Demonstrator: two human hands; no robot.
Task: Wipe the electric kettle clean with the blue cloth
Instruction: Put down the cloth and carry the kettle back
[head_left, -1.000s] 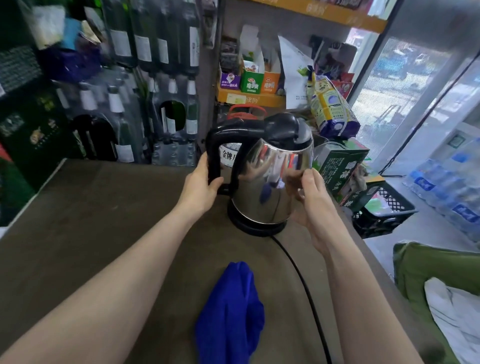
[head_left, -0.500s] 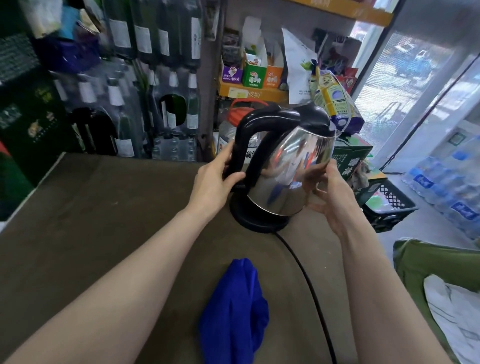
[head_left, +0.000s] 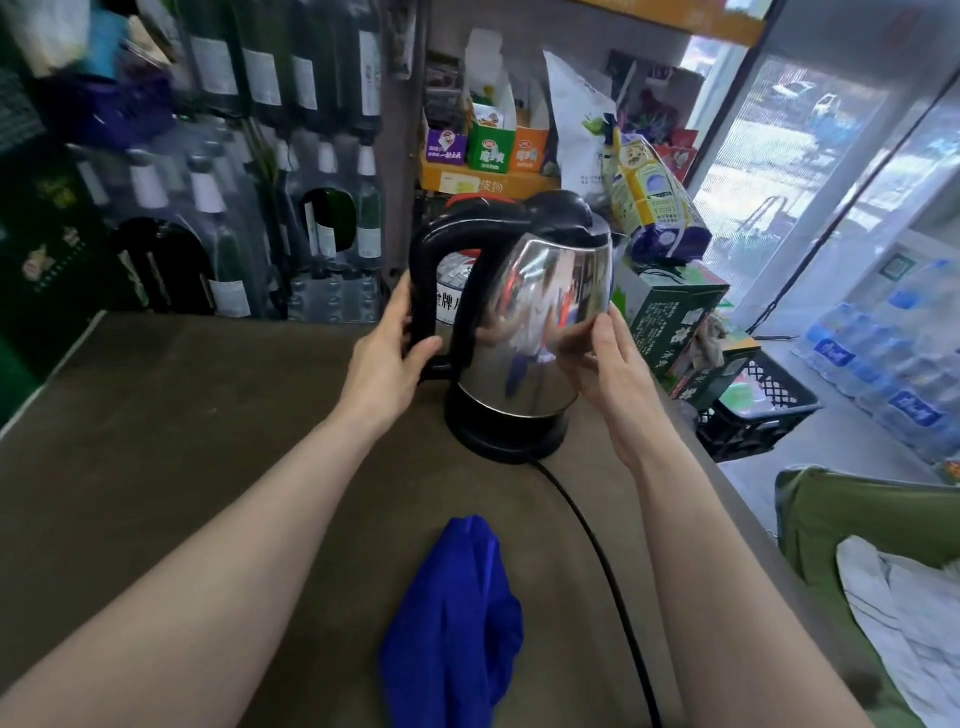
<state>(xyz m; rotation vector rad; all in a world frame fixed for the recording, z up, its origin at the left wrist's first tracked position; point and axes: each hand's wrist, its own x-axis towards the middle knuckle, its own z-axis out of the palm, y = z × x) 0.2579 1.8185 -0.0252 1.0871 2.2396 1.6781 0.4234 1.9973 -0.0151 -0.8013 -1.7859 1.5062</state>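
A steel electric kettle (head_left: 535, 306) with a black lid and handle stands tilted to the right on its black round base (head_left: 506, 439), at the far middle of the brown table (head_left: 171, 441). My left hand (head_left: 387, 358) is wrapped around the lower part of the black handle. My right hand (head_left: 605, 358) presses flat against the kettle's shiny right side. The blue cloth (head_left: 457, 618) lies crumpled on the table near me, between my forearms, touched by neither hand.
A black power cord (head_left: 597, 561) runs from the base toward me, just right of the cloth. Bottles (head_left: 223, 208) line shelves behind the table. Boxes (head_left: 670, 322) and a black crate (head_left: 753, 410) sit right of the kettle. A green seat (head_left: 831, 519) stands at right.
The kettle has been tipped to the right on its base and turned a little. Both hands stayed on it, the left sliding along the handle. The cloth has not moved.
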